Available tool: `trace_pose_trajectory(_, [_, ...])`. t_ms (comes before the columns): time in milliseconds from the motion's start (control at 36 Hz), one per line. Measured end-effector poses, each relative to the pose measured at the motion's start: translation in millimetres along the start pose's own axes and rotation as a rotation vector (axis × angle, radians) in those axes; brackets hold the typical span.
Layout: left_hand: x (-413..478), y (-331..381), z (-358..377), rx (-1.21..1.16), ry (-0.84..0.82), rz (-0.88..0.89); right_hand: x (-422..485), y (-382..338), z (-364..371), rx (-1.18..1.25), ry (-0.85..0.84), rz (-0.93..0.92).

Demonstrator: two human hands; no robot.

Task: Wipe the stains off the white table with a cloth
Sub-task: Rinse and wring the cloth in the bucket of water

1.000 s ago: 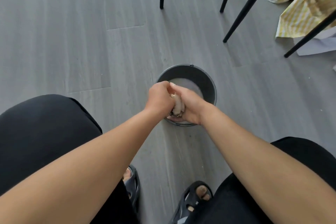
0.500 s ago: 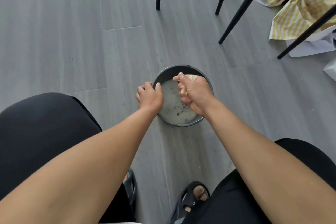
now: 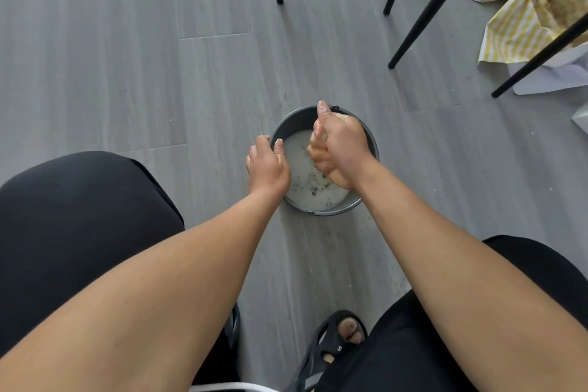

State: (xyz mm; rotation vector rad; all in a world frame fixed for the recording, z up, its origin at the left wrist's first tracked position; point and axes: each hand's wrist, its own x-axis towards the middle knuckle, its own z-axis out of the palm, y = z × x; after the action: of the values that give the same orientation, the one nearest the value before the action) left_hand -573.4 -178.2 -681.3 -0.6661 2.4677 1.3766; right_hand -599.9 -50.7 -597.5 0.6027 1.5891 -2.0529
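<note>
Over the bucket (image 3: 296, 119), right hand (image 3: 342, 149) clenches cloth (image 3: 344, 118); left hand (image 3: 269, 167) grips its rim.

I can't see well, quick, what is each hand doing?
Left hand: grips the bucket by its rim.
Right hand: closed around the cloth.

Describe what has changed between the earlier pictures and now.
A second ago both hands wrung the cloth together over the bucket. Since then the left hand let go of the cloth, moved left and took the bucket by its rim. The right hand alone keeps the cloth in its grip, above the cloudy water. The bucket stayed in its place on the floor.
</note>
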Motion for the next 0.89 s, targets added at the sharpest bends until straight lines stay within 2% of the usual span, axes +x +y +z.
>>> trace_pose_trajectory(167, [1.9,-3.6,3.1,-0.013,0.044,0.027,12.7,7.0,4.8,-0.064,0.044,-0.016])
trace_pose_trajectory(333, [-1.7,-4.5,7.8,-0.056,0.133,0.082,27.8,27.2,12.7,-0.21,0.241,-0.039])
trace_pose_trajectory(472, [-1.5,-6.4,9.3,-0.059,0.18,0.094,45.9,65.3,9.2,-0.415,0.368,0.058])
trace_pose_trajectory(667, [-3.3,-5.9,8.6,-0.089,0.196,0.092,49.9,65.8,19.1,-0.422,0.411,0.002])
trace_pose_trajectory(722, [-3.0,-6.7,8.6,-0.087,0.203,0.094,46.5,63.3,25.2,-0.376,0.472,0.009])
trace_pose_trajectory(778, [-3.5,-7.2,8.9,-0.085,0.203,0.093,41.6,62.5,21.4,-0.239,0.56,0.165])
trace_pose_trajectory(833, [-4.1,-6.6,9.3,-0.076,0.198,0.092,32.1,63.9,14.1,-0.035,0.437,0.484])
trace_pose_trajectory(861, [-4.5,-7.2,8.8,-0.066,0.194,0.087,29.3,65.6,12.0,0.081,0.342,0.6])
trace_pose_trajectory(889, [-5.2,-5.3,8.1,-0.058,0.177,0.074,24.8,63.0,12.3,0.098,0.287,0.644])
